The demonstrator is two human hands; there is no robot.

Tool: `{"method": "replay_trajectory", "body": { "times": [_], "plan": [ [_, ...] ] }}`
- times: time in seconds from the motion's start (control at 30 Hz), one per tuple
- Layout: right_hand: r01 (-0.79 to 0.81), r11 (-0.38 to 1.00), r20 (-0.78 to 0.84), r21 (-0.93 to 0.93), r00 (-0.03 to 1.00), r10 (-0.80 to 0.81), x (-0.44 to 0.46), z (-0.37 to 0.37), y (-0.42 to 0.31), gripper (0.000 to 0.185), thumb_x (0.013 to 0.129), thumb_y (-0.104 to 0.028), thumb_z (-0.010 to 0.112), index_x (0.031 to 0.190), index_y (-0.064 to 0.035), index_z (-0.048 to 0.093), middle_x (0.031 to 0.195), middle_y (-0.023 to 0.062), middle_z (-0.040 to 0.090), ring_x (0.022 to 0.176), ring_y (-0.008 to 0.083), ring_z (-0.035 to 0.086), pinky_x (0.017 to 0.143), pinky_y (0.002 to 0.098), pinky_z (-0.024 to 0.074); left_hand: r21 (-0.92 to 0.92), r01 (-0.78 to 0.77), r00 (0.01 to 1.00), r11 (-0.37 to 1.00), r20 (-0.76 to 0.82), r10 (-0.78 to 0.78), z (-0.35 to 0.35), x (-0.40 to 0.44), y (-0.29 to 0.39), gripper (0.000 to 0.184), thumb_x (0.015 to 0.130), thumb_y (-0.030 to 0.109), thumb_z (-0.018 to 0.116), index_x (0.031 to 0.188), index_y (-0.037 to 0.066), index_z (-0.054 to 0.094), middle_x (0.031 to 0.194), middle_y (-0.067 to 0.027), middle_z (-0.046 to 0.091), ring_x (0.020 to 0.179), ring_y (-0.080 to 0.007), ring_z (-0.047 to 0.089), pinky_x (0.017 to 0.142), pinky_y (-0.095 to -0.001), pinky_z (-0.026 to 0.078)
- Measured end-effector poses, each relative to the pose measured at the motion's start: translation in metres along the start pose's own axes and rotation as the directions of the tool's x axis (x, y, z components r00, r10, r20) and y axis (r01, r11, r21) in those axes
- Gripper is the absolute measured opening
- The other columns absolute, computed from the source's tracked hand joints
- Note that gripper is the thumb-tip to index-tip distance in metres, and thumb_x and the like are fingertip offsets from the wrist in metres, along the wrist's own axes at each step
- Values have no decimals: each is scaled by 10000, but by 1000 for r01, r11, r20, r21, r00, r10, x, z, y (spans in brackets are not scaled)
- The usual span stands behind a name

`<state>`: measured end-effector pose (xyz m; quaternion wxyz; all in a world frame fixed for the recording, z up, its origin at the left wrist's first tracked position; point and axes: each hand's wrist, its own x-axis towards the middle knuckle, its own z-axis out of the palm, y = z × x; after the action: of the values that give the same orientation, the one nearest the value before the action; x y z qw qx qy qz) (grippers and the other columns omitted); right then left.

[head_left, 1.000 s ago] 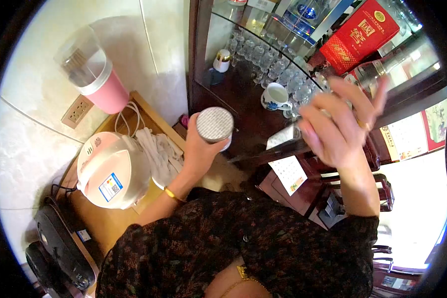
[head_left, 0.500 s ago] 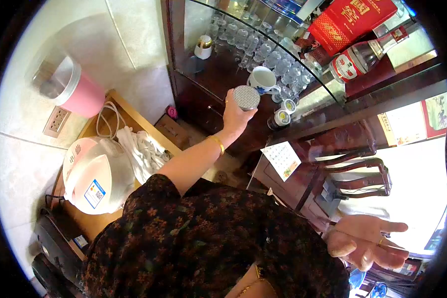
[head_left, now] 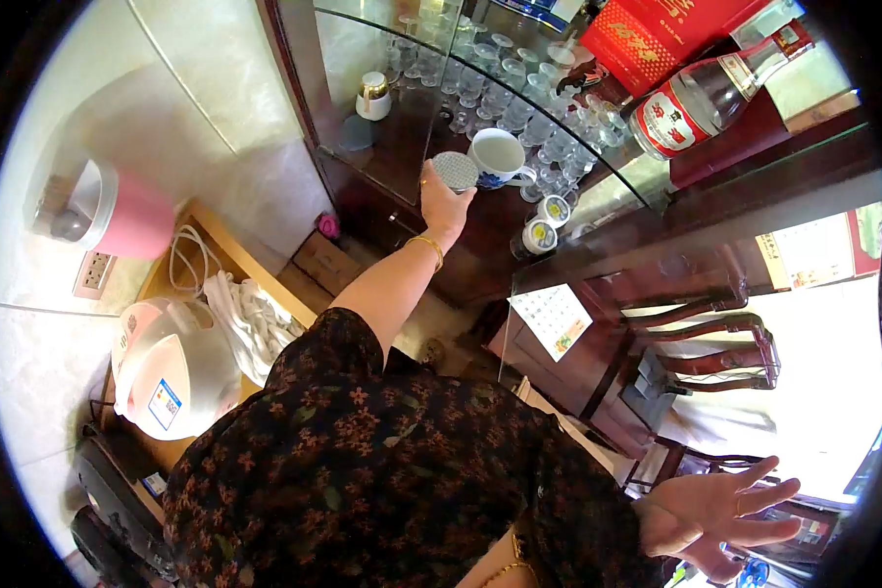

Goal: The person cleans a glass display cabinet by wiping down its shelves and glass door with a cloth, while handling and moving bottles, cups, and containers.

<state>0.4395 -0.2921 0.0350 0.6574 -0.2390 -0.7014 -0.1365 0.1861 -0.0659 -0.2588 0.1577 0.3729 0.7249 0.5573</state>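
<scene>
My left hand (head_left: 443,211) is wrapped round a small round container with a grey textured top (head_left: 455,171); its sides are mostly hidden by my fingers. It is held at the glass shelf of a dark wooden cabinet, right beside a white mug with a blue pattern (head_left: 498,157). Two small round jars (head_left: 539,235) with pale lids stand to the right, near the shelf's edge. Off at the lower right, my right hand (head_left: 720,519) is open, palm up with fingers spread, and holds nothing.
Several small stemmed glasses (head_left: 539,110) crowd the shelf behind the mug. A liquor bottle (head_left: 678,116), a red box (head_left: 647,44) and a white jar with gold lid (head_left: 373,98) are there too. At left are a rice cooker (head_left: 181,367) and a pink container (head_left: 137,214).
My left hand has carried the container up and slightly left in view, close beside the mug. My right hand has shifted lower, its fingers spread wider. The whole view has moved a little.
</scene>
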Motion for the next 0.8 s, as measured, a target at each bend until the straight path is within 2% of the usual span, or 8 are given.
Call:
{"method": "replay_trajectory", "body": {
  "times": [0.07, 0.13, 0.23, 0.4, 0.47, 0.57, 0.73, 0.8],
  "plan": [
    [-94, 989, -197, 113, 974, 115, -1, 8, 0, 593, 860, -261, 544, 1362, -326, 235, 1454, 72, 162, 1312, 351, 191, 1051, 601, 100, -6, 59, 998, 998, 19, -59, 5, 7, -2, 868, 601, 148, 782, 1276, -51, 274, 1234, -241, 422, 1161, -357, 411, 991, -374, 331],
    [-120, 991, -174, 65, 976, 130, -1, 5, 2, 582, 866, -285, 522, 1368, -307, 226, 1452, 70, 168, 1312, 348, 192, 1053, 597, 99, -15, 101, 994, 995, -46, -102, 16, 19, -12, 859, 598, 148, 783, 1270, -52, 286, 1251, -240, 411, 1178, -360, 391, 1000, -370, 320],
    [-185, 979, -109, -81, 978, 176, -2, -4, -1, 571, 887, -358, 453, 1385, -248, 197, 1447, 67, 186, 1313, 338, 192, 1060, 584, 95, 3, 52, 992, 999, -111, -52, 28, 35, -24, 831, 586, 126, 785, 1251, -48, 318, 1259, -237, 405, 1190, -354, 376, 1006, -365, 310],
    [-213, 973, -108, -90, 973, 203, -5, -3, 4, 564, 891, -372, 427, 1386, -233, 195, 1446, 68, 189, 1315, 331, 189, 1062, 581, 84, -3, 56, 991, 998, -119, -56, 43, 59, -29, 832, 598, 93, 788, 1239, -47, 275, 1181, -237, 419, 1111, -353, 425, 951, -380, 344],
    [-214, 972, -112, -100, 973, 203, -7, 0, 6, 562, 893, -378, 416, 1387, -227, 194, 1446, 69, 190, 1315, 328, 188, 1063, 579, 80, 40, -12, 992, 999, -122, 16, 51, 68, -38, 851, 606, 97, 786, 1256, -57, 258, 1206, -238, 403, 1133, -353, 412, 962, -375, 338],
    [-227, 968, -114, -109, 970, 214, -7, 0, 7, 560, 895, -387, 400, 1387, -218, 192, 1445, 70, 191, 1316, 324, 186, 1064, 578, 74, -6, 93, 988, 996, -125, -93, 55, 77, -35, 932, 602, 108, 793, 1304, -58, 202, 1262, -240, 361, 1173, -350, 380, 989, -366, 318],
    [-233, 966, -116, -114, 969, 220, -9, 3, 9, 559, 900, -402, 374, 1388, -202, 190, 1444, 71, 194, 1318, 317, 183, 1066, 574, 63, -21, 33, 992, 999, -124, -35, 60, 86, -48, 953, 599, 182, 801, 1325, -17, 216, 1249, -270, 406, 1184, -386, 371, 1000, -400, 302],
    [-231, 966, -112, -119, 970, 218, -8, 3, 9, 559, 901, -408, 363, 1389, -196, 189, 1444, 72, 195, 1319, 315, 182, 1067, 573, 59, 226, 129, 988, 965, -110, -107, 53, 81, -33, 953, 612, 205, 793, 1345, 39, 207, 1230, -273, 413, 1145, -418, 385, 985, -429, 302]
  ]
}}
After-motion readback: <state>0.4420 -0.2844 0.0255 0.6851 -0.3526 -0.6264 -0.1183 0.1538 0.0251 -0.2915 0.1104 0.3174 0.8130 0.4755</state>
